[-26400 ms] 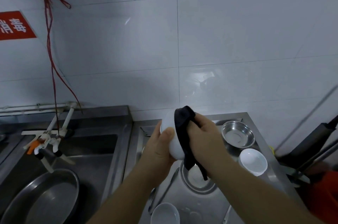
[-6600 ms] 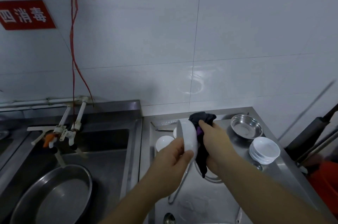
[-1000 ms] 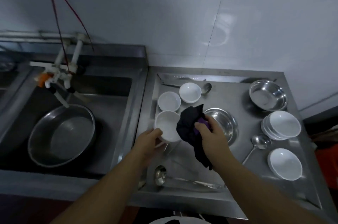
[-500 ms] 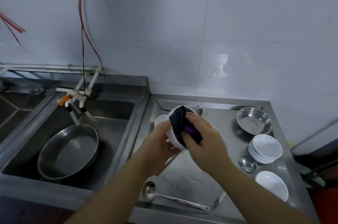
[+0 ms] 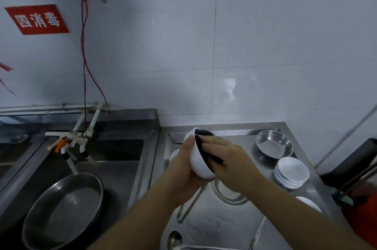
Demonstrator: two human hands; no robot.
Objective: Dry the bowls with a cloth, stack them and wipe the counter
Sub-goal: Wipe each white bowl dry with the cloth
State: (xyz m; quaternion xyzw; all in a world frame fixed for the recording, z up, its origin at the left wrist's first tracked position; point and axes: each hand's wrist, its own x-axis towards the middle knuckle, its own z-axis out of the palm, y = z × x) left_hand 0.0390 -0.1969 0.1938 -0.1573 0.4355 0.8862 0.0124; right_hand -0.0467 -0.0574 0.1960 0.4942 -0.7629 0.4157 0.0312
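While the drying step runs: left hand (image 5: 184, 165) grips a white bowl (image 5: 199, 165) tipped on its side, mid-frame above the counter (image 5: 222, 227).
Right hand (image 5: 228, 160): fingers straight, pressing the dark cloth (image 5: 202, 139) into the bowl's mouth.
Next, my read: finish the wipe, then set it on the stack of white bowls (image 5: 291, 172) at right; needs a centred, gentle drop.
Stack: nested, top one empty.
Steel bowl (image 5: 274, 145): upper right, empty.
Basin (image 5: 63, 212): lower left in the sink (image 5: 120, 151), looks empty.
Counter wipe: not started.
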